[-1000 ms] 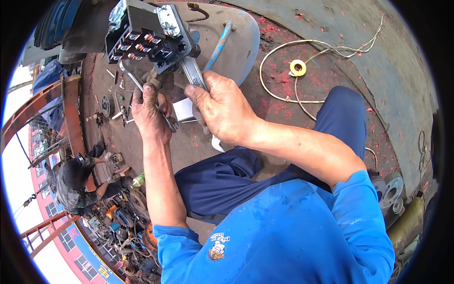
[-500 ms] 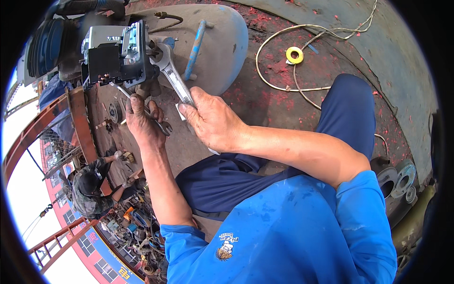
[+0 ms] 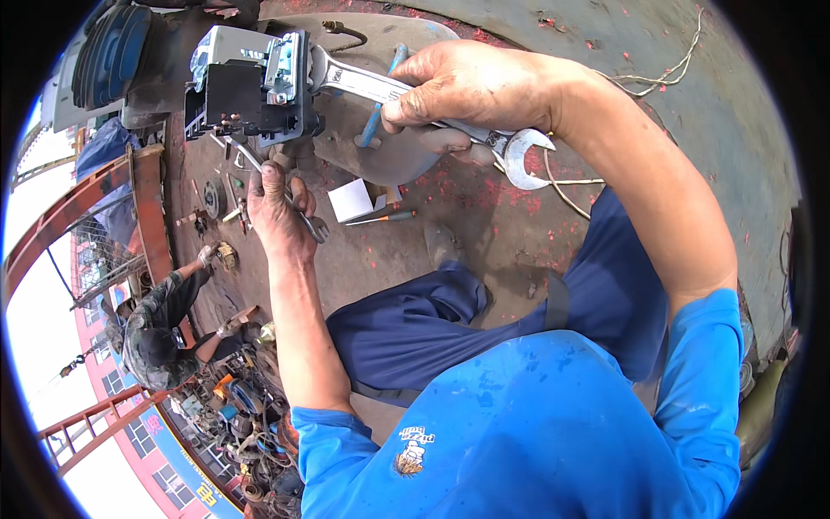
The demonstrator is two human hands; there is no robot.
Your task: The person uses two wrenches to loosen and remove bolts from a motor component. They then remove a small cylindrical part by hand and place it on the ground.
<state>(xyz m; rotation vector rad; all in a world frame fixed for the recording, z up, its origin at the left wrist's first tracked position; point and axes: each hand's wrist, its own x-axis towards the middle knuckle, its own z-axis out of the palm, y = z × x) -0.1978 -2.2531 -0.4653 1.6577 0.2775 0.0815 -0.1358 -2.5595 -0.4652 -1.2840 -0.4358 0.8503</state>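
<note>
A: ok so what's the right grip (image 3: 484, 82) doing over there?

B: I'm way off at the other end of the feed, but it's clamped on the big silver wrench (image 3: 367, 84), thumb on one face, fingers curled under. That's all out to the right of the black switch box (image 3: 259, 86). One jaw of the wrench is right up at the box's right side, can't tell if it's biting on anything because that bit's tucked away. The other jaw pokes out past my fingers, further right of the box.

A: and the left grip (image 3: 281, 203)?

B: wrapped round a thinner wrench (image 3: 247, 154), just below the box. Its top end reaches the box's lower edge, touching or not I honestly can't say. The forked bottom end sticks out under my fingers.

A: so where's the box sitting?

B: up ahead of both grips. There's a blue-and-black ribbed part (image 3: 112, 56) to its left and a dusty rounded tank (image 3: 398, 160) below and to its right, with a blue bar (image 3: 373, 124) on that same side.

A: much else lying about?

B: yeah, a small white carton (image 3: 349, 201) on the ground below and right of the box, screwdriver (image 3: 399, 215) just beside it. Rust-red beam (image 3: 151, 208) down left of the box, then a co-worker (image 3: 151, 337) in camo further down that way, near a heap of parts (image 3: 229, 424).
</note>
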